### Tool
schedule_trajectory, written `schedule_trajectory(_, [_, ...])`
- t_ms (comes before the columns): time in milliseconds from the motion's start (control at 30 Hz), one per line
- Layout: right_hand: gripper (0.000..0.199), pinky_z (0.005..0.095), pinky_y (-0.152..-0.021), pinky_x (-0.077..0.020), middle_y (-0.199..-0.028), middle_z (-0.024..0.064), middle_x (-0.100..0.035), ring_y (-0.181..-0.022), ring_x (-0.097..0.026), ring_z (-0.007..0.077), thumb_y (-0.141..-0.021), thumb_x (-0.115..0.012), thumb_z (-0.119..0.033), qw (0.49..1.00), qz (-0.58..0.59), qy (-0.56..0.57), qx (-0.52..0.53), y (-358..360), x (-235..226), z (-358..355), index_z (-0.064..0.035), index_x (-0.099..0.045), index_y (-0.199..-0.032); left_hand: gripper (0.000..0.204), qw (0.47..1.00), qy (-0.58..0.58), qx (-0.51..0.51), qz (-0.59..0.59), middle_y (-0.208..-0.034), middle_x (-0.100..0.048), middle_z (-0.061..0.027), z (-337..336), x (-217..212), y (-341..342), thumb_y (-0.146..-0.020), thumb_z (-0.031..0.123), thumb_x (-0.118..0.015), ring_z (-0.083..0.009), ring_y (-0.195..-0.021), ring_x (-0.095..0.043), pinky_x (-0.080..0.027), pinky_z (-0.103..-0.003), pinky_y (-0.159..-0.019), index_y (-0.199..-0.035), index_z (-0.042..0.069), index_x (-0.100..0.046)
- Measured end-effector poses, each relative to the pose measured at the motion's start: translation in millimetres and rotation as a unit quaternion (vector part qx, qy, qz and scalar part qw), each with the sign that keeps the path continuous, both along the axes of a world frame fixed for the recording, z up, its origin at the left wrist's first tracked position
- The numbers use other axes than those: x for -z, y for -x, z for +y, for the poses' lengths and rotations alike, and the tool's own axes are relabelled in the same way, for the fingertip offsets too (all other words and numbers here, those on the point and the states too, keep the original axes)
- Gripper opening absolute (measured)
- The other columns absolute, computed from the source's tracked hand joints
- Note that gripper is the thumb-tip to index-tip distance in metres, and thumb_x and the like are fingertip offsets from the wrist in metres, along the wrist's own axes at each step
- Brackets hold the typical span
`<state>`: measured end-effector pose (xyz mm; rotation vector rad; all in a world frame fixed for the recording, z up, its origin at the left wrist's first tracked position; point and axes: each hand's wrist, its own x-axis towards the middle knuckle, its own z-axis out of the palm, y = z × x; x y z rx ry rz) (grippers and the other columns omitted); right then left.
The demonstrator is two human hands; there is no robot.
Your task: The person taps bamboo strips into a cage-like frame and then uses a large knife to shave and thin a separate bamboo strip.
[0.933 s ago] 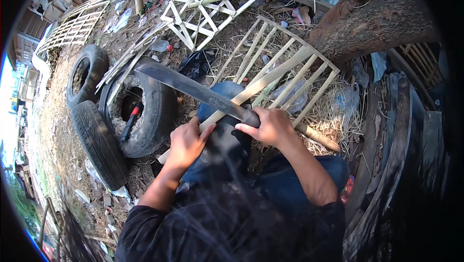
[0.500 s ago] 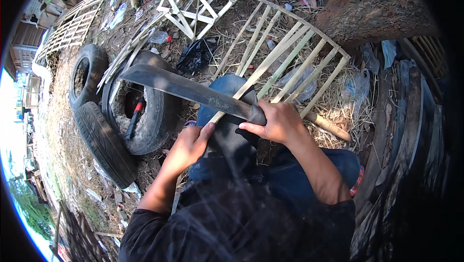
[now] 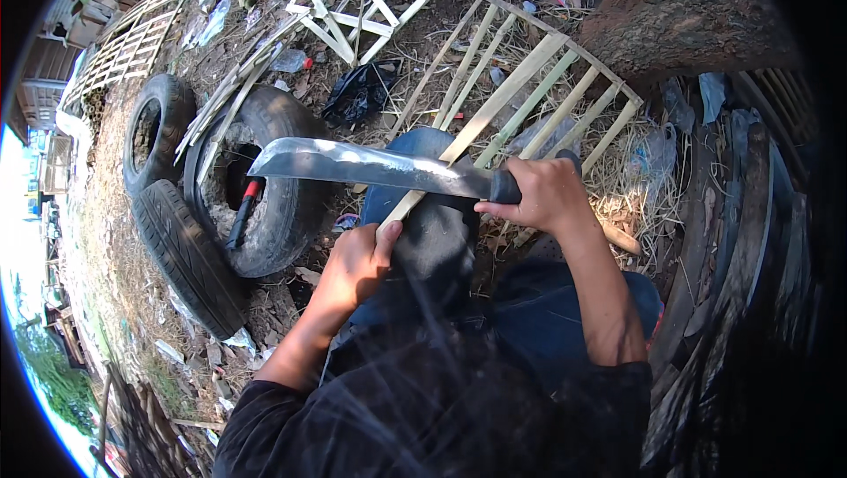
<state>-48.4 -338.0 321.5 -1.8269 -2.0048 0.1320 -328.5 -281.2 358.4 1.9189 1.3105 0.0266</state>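
My right hand (image 3: 549, 197) is wrapped round the dark handle of a machete (image 3: 353, 168). The broad blade points left and lies across a pale bamboo slat (image 3: 507, 85), above my knee. Between the thumb and fingers of my left hand (image 3: 360, 266), the near end of that slat is pinched. The slat slopes away to the far right and meets the crosspiece of a fan-like bamboo frame (image 3: 609, 125). Part of the slat is hidden under the blade.
Old tyres (image 3: 296, 125) lie to the left, one holding a red-and-black handled tool (image 3: 247, 213). A black plastic bag (image 3: 362, 92) and a bamboo lattice (image 3: 379, 2) are farther off. A tree trunk (image 3: 697, 19) leans in at the far right. Shavings (image 3: 653, 205) litter the ground.
My right hand has moved right and slightly away. The machete blade has swung to nearly level, and its face now catches the light. My left hand still pinches the slat, slightly farther right.
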Motion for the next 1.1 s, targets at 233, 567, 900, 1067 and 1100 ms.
schedule_trajectory(233, [0.061,0.0406,-0.051,-0.0494,-0.055,0.0112,-0.059,-0.054,-0.063,0.0306,-0.065,-0.074,-0.065,1.0,-0.017,0.011,0.007,-11,-6,-7,-0.0063,-0.058,-0.072,0.062,1.0,-0.022,0.01,-0.002,-0.06,-0.049,-0.0261,-4,-3,-2,-0.098,0.046,-0.039,-0.0393,-0.058,-0.053,-0.039,-0.046,-0.059,-0.072,-0.008,-0.055])
schedule_trajectory(567, [0.044,0.0448,-0.056,-0.0466,-0.061,0.0173,-0.061,-0.062,-0.063,0.0388,-0.081,-0.072,-0.045,0.941,0.069,-0.026,0.331,-117,-52,-41,-0.002,-0.065,-0.08,0.057,0.999,-0.047,-0.012,0.012,-0.065,-0.049,-0.0306,0,-3,3,-0.097,0.041,-0.043,-0.049,-0.067,-0.05,-0.036,-0.05,-0.061,-0.069,-0.007,-0.053])
schedule_trajectory(900, [0.054,0.0431,-0.058,-0.0523,-0.063,0.0162,-0.063,-0.062,-0.065,0.0368,-0.075,-0.073,-0.055,0.982,0.115,0.011,0.15,-31,-38,-20,-0.0023,-0.064,-0.081,0.057,0.997,-0.07,0.01,0.019,-0.067,-0.054,-0.0301,-3,-1,-7,-0.096,0.043,-0.044,-0.0487,-0.069,-0.055,-0.04,-0.05,-0.062,-0.07,-0.006,-0.057])
schedule_trajectory(1067, [0.065,0.0444,-0.059,-0.053,-0.062,0.0147,-0.064,-0.062,-0.067,0.0333,-0.074,-0.063,-0.07,0.994,0.046,0.043,0.092,-7,-21,-17,-0.0055,-0.061,-0.079,0.056,0.997,-0.071,0.007,0.028,-0.067,-0.054,-0.0301,-4,-1,-6,-0.095,0.043,-0.045,-0.0492,-0.071,-0.056,-0.041,-0.051,-0.063,-0.072,-0.006,-0.058])
schedule_trajectory(1100, [0.065,0.0444,-0.059,-0.053,-0.062,0.0147,-0.064,-0.062,-0.067,0.0333,-0.074,-0.063,-0.07,0.993,0.048,0.042,0.096,-3,-18,-16,-0.0055,-0.061,-0.079,0.056,0.997,-0.072,0.011,0.03,-0.067,-0.054,-0.0301,-4,1,-5,-0.095,0.043,-0.045,-0.0492,-0.071,-0.056,-0.041,-0.051,-0.063,-0.072,-0.006,-0.058])
